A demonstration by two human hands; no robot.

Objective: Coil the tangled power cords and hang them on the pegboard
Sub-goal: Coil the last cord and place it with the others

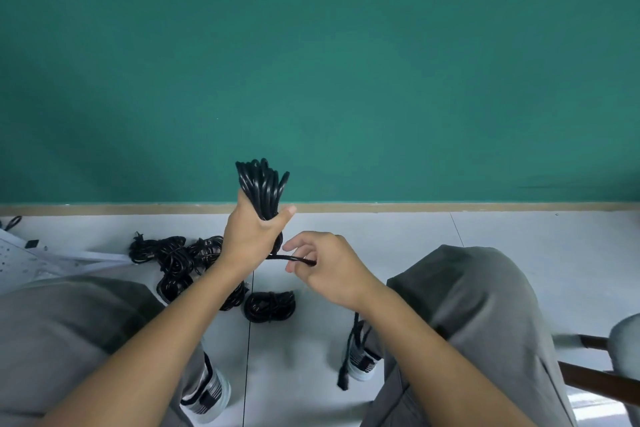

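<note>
My left hand (250,231) grips a bundle of coiled black power cord (262,186) upright, its loops fanning out above my fist in front of the green wall. My right hand (323,265) pinches the cord's loose tail (292,258), which runs taut from the bundle's base. The rest of that tail hangs below my right wrist, ending in a plug (343,378) near my right shoe. A pile of tangled black cords (173,258) lies on the floor to the left. One small coiled cord (270,306) lies apart from it. The white pegboard (20,258) lies at the far left.
My knees in grey trousers frame the view on both sides. A light tiled floor (519,236) meets the green wall (311,62) at a tan skirting strip. A dark wooden chair leg (595,381) shows at the lower right.
</note>
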